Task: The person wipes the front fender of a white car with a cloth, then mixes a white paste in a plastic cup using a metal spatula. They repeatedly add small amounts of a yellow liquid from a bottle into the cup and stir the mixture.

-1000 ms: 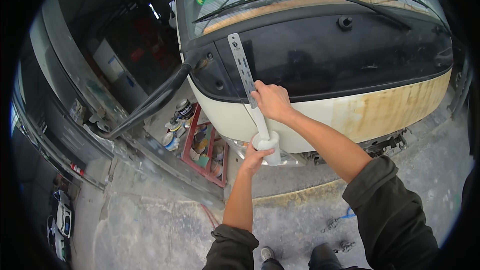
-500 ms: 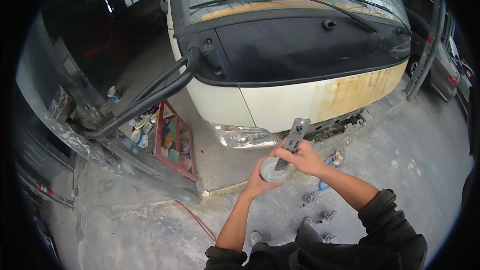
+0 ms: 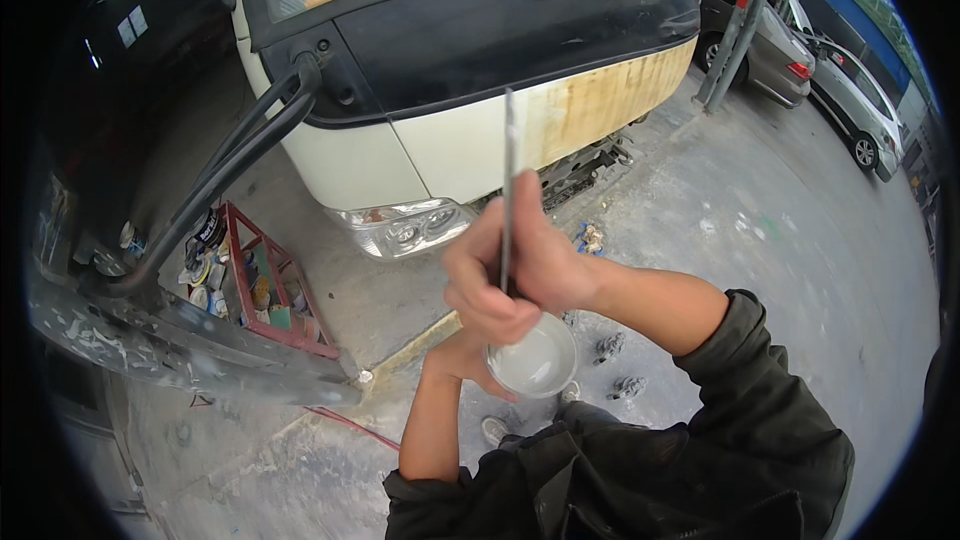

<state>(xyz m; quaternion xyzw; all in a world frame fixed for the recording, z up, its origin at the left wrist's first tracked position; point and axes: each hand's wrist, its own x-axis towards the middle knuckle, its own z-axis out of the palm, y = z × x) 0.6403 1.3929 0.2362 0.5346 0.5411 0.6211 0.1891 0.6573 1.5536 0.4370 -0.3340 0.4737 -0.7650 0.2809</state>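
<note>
A round container (image 3: pixel 545 365) with a whitish liquid inside sits below my chest, tilted so that I look into it. My left hand (image 3: pixel 458 355) holds it from its left side; part of that hand is hidden behind my right hand. Above the container my right hand (image 3: pixel 535 255) grips a flat metal mixing stick (image 3: pixel 510 140), seen edge-on and standing upright. Its upper end has a pale smear. My right fingers and thumb press it from both sides, and they overlap the container's far rim.
The bus front (image 3: pixel 450 155), white with a yellowed patch, stands ahead over its headlight (image 3: pixel 405 232). A black mirror arm (image 3: pixel 235 155) juts out at left. Below it is a red metal rack (image 3: pixel 285 290) of cans. Parked cars (image 3: pixel 850 95) stand at far right.
My right hand has lifted the mixing stick out of the container and turned it edge-on. Both hands look nearer. My view has swung right, so the bus sits farther left.
</note>
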